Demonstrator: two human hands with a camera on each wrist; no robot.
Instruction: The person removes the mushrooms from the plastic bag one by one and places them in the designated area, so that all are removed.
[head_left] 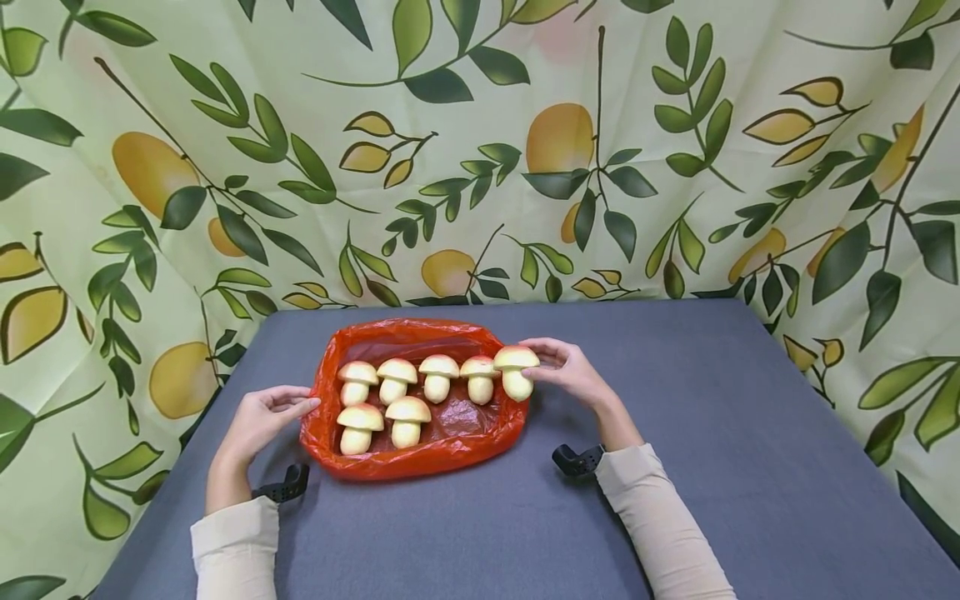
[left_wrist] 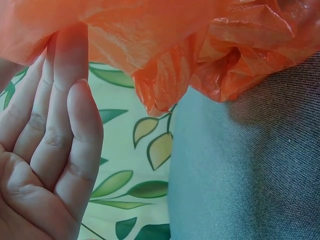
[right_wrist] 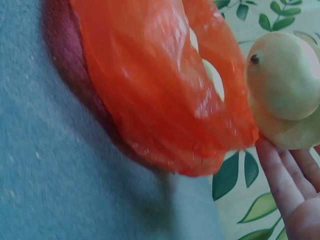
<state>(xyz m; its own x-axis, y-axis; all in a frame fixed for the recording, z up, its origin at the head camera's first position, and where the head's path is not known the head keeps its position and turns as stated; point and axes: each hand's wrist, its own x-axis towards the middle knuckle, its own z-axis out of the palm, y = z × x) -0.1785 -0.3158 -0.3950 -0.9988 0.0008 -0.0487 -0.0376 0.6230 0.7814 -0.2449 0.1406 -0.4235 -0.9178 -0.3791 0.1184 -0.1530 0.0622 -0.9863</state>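
My left hand (head_left: 262,421) grips the left rim of a red plastic bag (head_left: 408,467) that is spread wide in a tray-like shape. In the left wrist view, thin orange-red film covers some fingertips. Between its thumb and fingers, my right hand (head_left: 573,375) holds a mushroom (head_left: 517,385) with a pale stem and a cream cap tinged red, apparently artificial, over the bag's right edge. The right wrist view shows the held mushroom (right_wrist: 285,80) from its stem end, with a small dark spot. Several similar mushrooms (head_left: 406,423) lie inside the bag, four-fold rows avoided: a back row and a front-left pair.
Grey cloth covers the table (head_left: 450,542) under the bag. A curtain (head_left: 480,167) printed with leaves and yellow fruit hangs behind and at both sides. Black wrist mounts (head_left: 577,460) sit beside both forearms, low over the table.
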